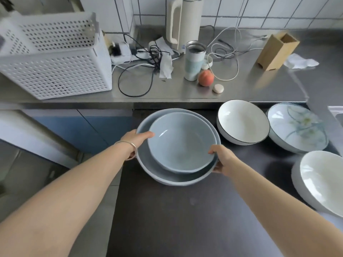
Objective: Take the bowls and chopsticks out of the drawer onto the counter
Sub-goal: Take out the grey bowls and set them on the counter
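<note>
- Blue bowls, nested pair: smaller blue bowl (182,143) seated inside larger blue bowl (161,175), over the dark floor of the open drawer (185,210). Whether the stack rests on the drawer or is already raised cannot be told.
- Left hand (136,140): grip closed on the stack's left rim, thumb lying over the edge, fingers hidden beneath. A bracelet (130,148) sits at the wrist.
- Right hand (221,161): grip closed on the right rim, thumb on top, fingers curled under.
- Key relation: the stack lies between the two grips, which sit on opposite sides of it, so neither hand is nearer; the bench (185,89) lies beyond and above the stack, away from the person. Judged next move: up and forward.
- Other bowls in the drawer, three: black-rimmed white bowl (243,122), floral bowl (298,128), white bowl (323,182) at the right edge. Five bowls in all.
- Chopsticks: none visible.
- On the bench: one perforated basket (55,60), one kettle (185,21), one tumbler (194,60), one peach (206,77), one wooden holder (277,51), tangled cables (148,58).
</note>
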